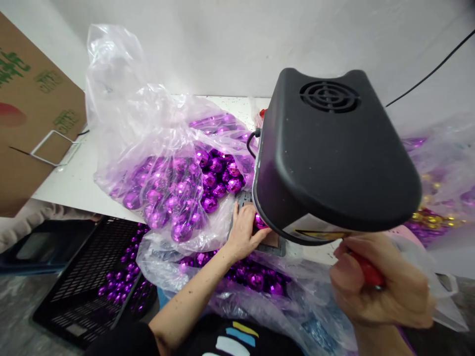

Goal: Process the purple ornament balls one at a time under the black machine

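Observation:
My left hand (244, 231) reaches under the front of a black machine (334, 158). Its fingers are closed around a shiny purple faceted ball (260, 222), partly hidden by the machine's housing. Below that hand lies a grey base plate (273, 245). My right hand (382, 282) is wrapped round a red handle (365, 269) at the machine's front right. Many more purple balls (218, 178) spill from the mouth of a clear plastic bag (148, 128) left of the machine. Another open plastic bag (159, 257) with purple balls (256, 281) lies in front of me.
A cardboard box (40, 109) stands on the white table (89, 173) at far left. Below the table edge, a black plastic crate (67, 291) holds small purple balls (120, 287). Bags with purple and gold pieces (430, 217) lie at right. A black cable (430, 69) crosses the wall.

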Motion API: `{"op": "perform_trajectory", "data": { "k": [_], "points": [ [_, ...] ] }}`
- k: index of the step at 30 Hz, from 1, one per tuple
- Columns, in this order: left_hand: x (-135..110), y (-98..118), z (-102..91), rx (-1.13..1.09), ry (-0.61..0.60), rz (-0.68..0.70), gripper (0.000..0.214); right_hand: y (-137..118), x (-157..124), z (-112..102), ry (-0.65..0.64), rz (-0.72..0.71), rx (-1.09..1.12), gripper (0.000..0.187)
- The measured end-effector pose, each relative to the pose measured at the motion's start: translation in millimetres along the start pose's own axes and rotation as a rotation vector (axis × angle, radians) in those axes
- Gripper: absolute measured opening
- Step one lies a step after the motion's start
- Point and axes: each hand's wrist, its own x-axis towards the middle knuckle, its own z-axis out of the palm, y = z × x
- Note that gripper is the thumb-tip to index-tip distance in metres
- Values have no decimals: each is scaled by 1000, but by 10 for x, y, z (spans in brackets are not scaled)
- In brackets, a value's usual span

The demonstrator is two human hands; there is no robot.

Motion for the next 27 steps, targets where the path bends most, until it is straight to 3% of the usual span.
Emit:
{"op": "perform_trajectory", "data": {
  "k": [5,19,27],
  "points": [
    [1,7,-2,-3,-2,-7,36,-5,-89,35,-58,-47,-111,6],
    [-23,-41,21,28,-16,3,51,123,-396,209,71,-1,-107,6],
    [-10,-15,-6,23,-41,19,47,116,-422,175,56,-3,-130,6]
  ]
}}
